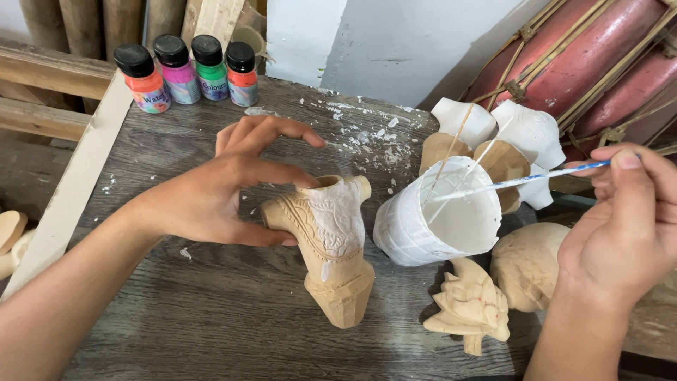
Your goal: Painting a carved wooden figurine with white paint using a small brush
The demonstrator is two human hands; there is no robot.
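Note:
My left hand [226, 187] grips a carved wooden piece [331, 247] near its top, thumb below and fingers above; part of its carving is coated white. My right hand [624, 226] pinches a thin blue-and-white paintbrush [522, 180], whose tip reaches into a cut white plastic cup [437, 215] holding white paint. The cup stands on the grey wooden table [233, 310], just right of the carved piece.
Several small paint bottles [187, 70] with black caps stand at the back left. Unpainted carvings [472, 307] lie in front of the cup; white-coated carved pieces [525, 130] sit behind it. A red drum [585, 63] lies at the back right. Dried white paint flecks the tabletop.

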